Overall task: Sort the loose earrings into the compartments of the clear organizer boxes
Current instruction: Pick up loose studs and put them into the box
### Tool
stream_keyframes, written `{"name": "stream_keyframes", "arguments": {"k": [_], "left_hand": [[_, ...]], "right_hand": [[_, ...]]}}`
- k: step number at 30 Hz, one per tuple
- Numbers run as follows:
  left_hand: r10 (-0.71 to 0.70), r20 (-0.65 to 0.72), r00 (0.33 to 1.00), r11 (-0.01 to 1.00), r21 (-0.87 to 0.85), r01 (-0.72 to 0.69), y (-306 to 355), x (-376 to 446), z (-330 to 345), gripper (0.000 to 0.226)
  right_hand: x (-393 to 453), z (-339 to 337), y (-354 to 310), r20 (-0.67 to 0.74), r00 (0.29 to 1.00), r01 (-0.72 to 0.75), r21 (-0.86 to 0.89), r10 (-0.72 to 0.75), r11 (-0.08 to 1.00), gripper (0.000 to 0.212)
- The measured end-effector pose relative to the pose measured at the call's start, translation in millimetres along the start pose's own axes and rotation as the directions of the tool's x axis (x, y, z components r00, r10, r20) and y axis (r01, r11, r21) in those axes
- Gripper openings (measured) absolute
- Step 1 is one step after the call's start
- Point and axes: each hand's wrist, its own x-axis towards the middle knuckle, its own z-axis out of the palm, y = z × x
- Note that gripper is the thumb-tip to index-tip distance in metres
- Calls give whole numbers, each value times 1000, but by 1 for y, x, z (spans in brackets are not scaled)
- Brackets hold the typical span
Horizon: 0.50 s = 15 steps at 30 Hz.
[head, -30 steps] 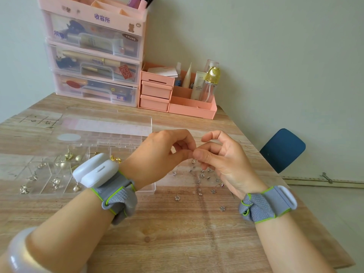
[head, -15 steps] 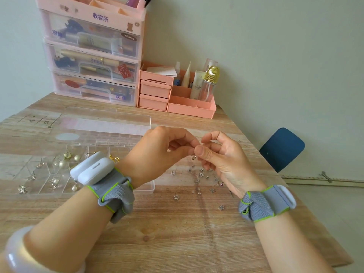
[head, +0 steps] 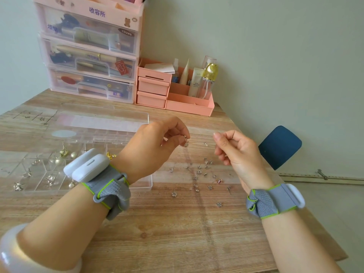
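1. head view: the left hand [head: 155,148] is raised above the wooden table [head: 167,229], its thumb and forefinger pinching a small earring [head: 186,142] that dangles below the fingertips.
2. the right hand [head: 236,152] is raised level with it and apart from it, fingers curled with thumb pressed to forefinger; whether something tiny sits in that pinch i cannot tell.
3. loose earrings [head: 202,174] lie scattered on the table below and between the hands, small silver studs and one pinkish piece.
4. the clear organizer box [head: 47,172] sits on the table to the left, partly behind the left wrist; several of its compartments hold earrings, among them gold ones and pearl-like ones.
5. its clear lid [head: 102,121] lies open on the table behind it.
6. both wrists wear grey straps with green edging and white devices; a pale bangle [head: 17,253] is on the left forearm.
7. at the back stand a pink drawer tower [head: 88,50] and a peach desk organizer [head: 173,91] with bottles; a blue chair [head: 279,146] is past the table's right edge.
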Motion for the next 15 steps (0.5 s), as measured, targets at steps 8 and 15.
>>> {"name": "stream_keyframes", "arguments": {"k": [8,15], "left_hand": [[-48,-54,997,998,-33,46,-1,0,-2,12],[-43,-79,996,999,5,44,-1,1,-1,13]], "right_hand": [[-2,2,10,-41,999,34,-45,-35,998,16],[-2,1,12,-80,996,38,-77,-44,996,17]]}}
